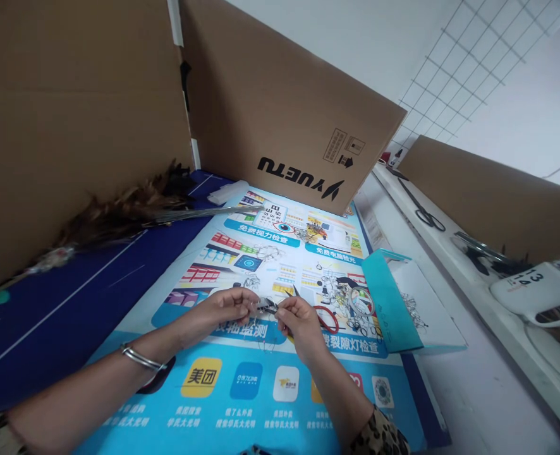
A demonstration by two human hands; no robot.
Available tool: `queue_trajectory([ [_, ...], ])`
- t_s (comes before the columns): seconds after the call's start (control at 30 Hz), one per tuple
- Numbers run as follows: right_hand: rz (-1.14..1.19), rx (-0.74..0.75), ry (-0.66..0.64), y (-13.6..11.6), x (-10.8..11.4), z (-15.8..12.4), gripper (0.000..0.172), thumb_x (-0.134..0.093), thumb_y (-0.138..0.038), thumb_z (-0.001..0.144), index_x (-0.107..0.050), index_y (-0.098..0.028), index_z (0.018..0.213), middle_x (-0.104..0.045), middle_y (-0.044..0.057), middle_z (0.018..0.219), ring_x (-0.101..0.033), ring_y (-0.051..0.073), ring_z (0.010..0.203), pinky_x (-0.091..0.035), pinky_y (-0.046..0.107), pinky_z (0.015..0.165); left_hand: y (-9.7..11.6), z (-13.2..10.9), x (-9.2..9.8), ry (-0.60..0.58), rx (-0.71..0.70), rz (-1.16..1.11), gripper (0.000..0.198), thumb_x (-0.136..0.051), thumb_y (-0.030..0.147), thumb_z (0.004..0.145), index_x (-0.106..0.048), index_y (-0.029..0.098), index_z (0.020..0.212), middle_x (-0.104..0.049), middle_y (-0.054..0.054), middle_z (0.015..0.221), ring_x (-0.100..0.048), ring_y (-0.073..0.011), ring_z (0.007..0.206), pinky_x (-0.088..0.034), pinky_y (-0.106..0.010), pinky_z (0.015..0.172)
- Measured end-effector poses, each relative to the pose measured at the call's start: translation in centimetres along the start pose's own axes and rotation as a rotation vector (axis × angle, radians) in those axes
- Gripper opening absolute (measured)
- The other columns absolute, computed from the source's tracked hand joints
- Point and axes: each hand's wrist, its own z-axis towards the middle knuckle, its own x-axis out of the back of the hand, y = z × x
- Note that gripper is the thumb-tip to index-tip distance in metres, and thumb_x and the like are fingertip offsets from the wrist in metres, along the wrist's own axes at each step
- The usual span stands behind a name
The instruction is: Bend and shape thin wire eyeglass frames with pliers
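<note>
The right hand (300,321) pinches a small dark piece (269,306) by its right end, just above the printed poster (204,352) covering the middle of the counter (71,297). The left hand (235,306) has its fingers drawn together at the left end; whether they grip the piece itself or a fine strand, I cannot tell. A light pinch on something so small could let it slip, and against the poster's busy print it would be hard to find. Should it drop to the right, it might get lost in the loose tangle of wire pieces (344,291). The red-handled tool (328,310) lies right beside the right hand, so a careless sideways move could knock it into that tangle or the open turquoise box (389,303) beyond.
</note>
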Motion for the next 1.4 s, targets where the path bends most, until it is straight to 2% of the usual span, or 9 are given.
queue_trajectory([
  [0.43, -0.009, 0.025, 0.009, -0.3, -0.2, -0.2, 0.019, -0.068, -0.032, 0.074, -0.059, -0.018, 0.083, -0.055, -0.004, 0.055, -0.051, 0.009, 0.048, -0.039, 0.018, 0.043, -0.6, 0.1, 0.5, -0.019, 0.013, 0.013, 0.026, -0.065, 0.031, 0.080, -0.061, 0.018, 0.102, -0.061, -0.004, 0.085, -0.056, -0.0148, 0.067, -0.040, -0.027, 0.062],
  [0.67, -0.005, 0.048, 0.001, -0.2, -0.2, -0.2, 0.016, -0.067, -0.030, 0.076, -0.059, -0.018, 0.083, -0.057, -0.004, 0.055, -0.051, 0.009, 0.048, -0.040, 0.019, 0.045, -0.7, 0.2, 0.4, -0.072, 0.019, 0.079, 0.027, -0.064, 0.031, 0.080, -0.059, 0.018, 0.104, -0.057, -0.002, 0.079, -0.054, -0.0148, 0.066, -0.040, -0.026, 0.059],
  [1.13, 0.011, 0.054, 0.016, -0.3, -0.3, -0.3, 0.017, -0.068, -0.030, 0.075, -0.059, -0.018, 0.082, -0.057, -0.004, 0.054, -0.051, 0.009, 0.047, -0.040, 0.020, 0.045, -0.8, 0.2, 0.4, -0.064, 0.023, 0.146, 0.015, -0.064, 0.032, 0.080, -0.060, 0.018, 0.083, -0.056, 0.001, 0.065, -0.051, -0.0133, 0.059, -0.038, -0.025, 0.056],
  [1.4, 0.008, 0.053, 0.022, -0.2, -0.2, -0.2, 0.018, -0.068, -0.032, 0.075, -0.059, -0.018, 0.083, -0.057, -0.004, 0.054, -0.050, 0.009, 0.046, -0.042, 0.020, 0.045, -0.5, 0.1, 0.3, -0.065, 0.028, 0.167, 0.015, -0.063, 0.032, 0.081, -0.061, 0.018, 0.084, -0.055, 0.001, 0.067, -0.050, -0.0120, 0.057, -0.036, -0.024, 0.054],
])
